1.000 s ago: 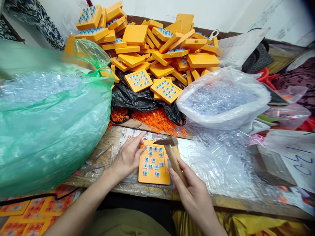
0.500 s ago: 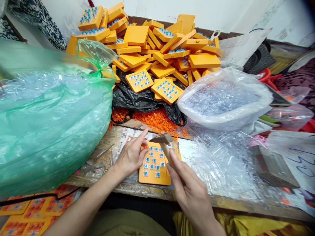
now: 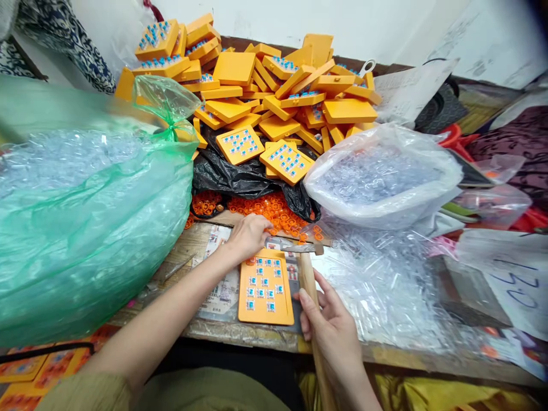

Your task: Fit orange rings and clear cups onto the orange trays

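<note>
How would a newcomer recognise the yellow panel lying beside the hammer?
Below the heap of yellow panels is the wooden bench. The panel lies flat there, left of the hammer. Unlike its neighbours, it lies singly, with one orange piece top left.

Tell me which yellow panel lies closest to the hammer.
The panel lying flat on the bench, just left of the hammer's handle; the others lie farther away, heaped at the back or down at the lower left.
</note>
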### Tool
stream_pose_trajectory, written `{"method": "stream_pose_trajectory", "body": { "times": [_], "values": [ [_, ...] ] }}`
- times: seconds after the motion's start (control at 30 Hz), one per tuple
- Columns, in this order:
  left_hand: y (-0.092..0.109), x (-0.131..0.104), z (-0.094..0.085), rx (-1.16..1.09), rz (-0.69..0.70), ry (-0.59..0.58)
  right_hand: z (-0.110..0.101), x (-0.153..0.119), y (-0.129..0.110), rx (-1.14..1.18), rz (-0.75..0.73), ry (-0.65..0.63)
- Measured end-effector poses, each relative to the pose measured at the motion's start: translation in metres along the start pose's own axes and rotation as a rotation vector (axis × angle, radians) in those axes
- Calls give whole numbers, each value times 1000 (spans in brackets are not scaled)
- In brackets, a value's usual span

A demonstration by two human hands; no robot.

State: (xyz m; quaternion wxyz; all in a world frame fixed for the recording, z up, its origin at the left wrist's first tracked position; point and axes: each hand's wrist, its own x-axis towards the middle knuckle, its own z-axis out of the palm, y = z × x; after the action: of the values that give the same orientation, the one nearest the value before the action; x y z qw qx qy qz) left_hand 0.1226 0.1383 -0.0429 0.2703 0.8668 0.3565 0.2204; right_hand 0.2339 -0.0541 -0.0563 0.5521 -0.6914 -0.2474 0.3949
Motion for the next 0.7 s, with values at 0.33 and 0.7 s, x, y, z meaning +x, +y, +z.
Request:
{"method": "stream_pose_trajectory", "body": {
  "times": [0.33, 0.7],
  "values": [
    [-7, 15, 7, -20, -29, -72, 6, 0, 0, 161, 15, 22],
    [6, -64, -4, -198, 42, -22, -3, 1, 12, -61, -74, -43]
  ]
}}
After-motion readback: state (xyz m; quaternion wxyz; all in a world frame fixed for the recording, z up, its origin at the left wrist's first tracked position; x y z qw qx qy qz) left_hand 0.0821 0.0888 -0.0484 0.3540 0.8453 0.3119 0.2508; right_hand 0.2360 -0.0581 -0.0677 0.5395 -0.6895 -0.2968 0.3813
